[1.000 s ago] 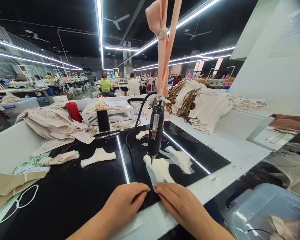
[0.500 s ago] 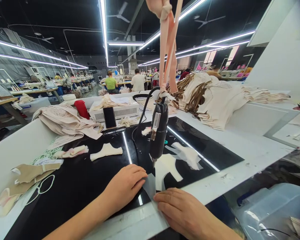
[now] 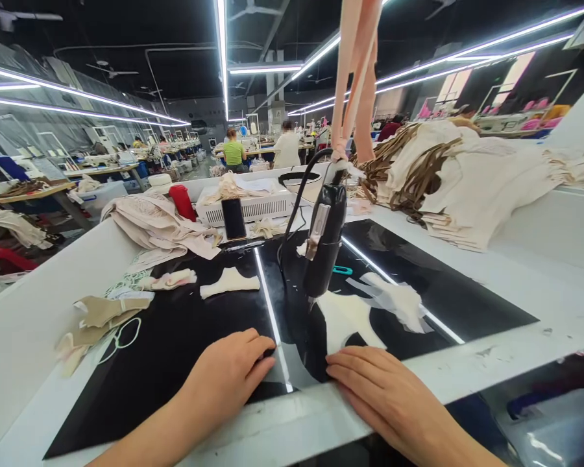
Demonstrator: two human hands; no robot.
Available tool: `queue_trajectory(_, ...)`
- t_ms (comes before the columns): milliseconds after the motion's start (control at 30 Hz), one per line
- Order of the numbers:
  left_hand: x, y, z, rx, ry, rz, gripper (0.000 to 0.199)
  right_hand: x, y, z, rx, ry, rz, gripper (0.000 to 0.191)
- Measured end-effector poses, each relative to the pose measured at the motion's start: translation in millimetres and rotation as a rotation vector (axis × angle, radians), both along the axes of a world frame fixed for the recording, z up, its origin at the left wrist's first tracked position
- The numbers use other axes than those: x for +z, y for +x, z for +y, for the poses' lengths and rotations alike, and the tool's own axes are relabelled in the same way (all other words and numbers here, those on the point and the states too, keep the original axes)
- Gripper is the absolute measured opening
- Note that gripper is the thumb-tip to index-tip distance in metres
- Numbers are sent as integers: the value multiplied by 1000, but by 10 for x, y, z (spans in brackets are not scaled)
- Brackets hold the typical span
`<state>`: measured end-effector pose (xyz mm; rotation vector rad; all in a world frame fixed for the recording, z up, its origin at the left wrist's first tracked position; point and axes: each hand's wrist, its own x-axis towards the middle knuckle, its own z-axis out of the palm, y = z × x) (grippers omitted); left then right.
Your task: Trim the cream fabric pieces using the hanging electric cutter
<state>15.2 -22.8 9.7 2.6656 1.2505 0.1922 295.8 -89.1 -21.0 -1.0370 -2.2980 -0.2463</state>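
My left hand (image 3: 236, 363) is closed, thumb against curled fingers, on the edge of a thin translucent sheet (image 3: 294, 364) over the black board. My right hand (image 3: 384, 392) has its fingers together on the lower end of a cream fabric piece (image 3: 348, 318), near the board's front edge. A gap now shows between sheet and cream piece. A black handheld heat tool (image 3: 325, 243) hangs nozzle down from peach fabric strips (image 3: 357, 84), its tip just above the cream piece's left edge. Neither hand touches it.
On the black board (image 3: 175, 383) lie another cream piece (image 3: 230, 283), a cream piece with translucent backing (image 3: 394, 298) and a teal clip (image 3: 342, 270). Behind stand a phone (image 3: 234, 218) and a white box (image 3: 257, 209). Fabric stacks (image 3: 472, 181) rise at right. Co-workers sit far back.
My left hand has drawn the translucent sheet leftward, away from the cream piece. My right hand stays on the cream piece. The camera view has turned slightly left.
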Motion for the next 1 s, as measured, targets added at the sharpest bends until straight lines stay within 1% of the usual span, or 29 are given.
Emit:
queue_trajectory(133, 20, 25, 115, 33, 9, -47, 18, -166, 166, 123, -88, 31, -52, 28)
queue_trajectory(233, -11, 120, 190, -14, -25, -121, 17, -265, 348, 207, -150, 50, -46, 25)
queue_trajectory(300, -42, 191, 219, -63, -53, -170, 17, -278, 433, 227, -184, 45, -32, 24)
queue_trajectory(367, -69, 247, 235, -97, -68, -207, 15, -244, 451, 205, -197, 31, -16, 24)
queue_trajectory(467, -90, 290, 245, -120, -84, -240, 9, -141, 338, 123, -167, 12, 6, 24)
queue_trajectory(567, -93, 290, 248, -130, -104, -255, 11, -58, 127, 55, -125, -24, 49, 24)
queue_trajectory(633, -94, 278, 246, -131, -117, -263, 12, -43, -16, 43, -114, -68, 81, 23)
queue_trajectory(833, -95, 223, 210, -88, -180, -333, 14, -120, -314, 123, -144, -182, 140, 24)
queue_trajectory(900, -95, 199, 205, -67, -217, -377, 14, -152, -368, 162, -129, -222, 173, 23)
queue_trajectory(1000, -113, 159, 223, -28, -290, -458, 11, -187, -402, 209, -111, -324, 243, 20)
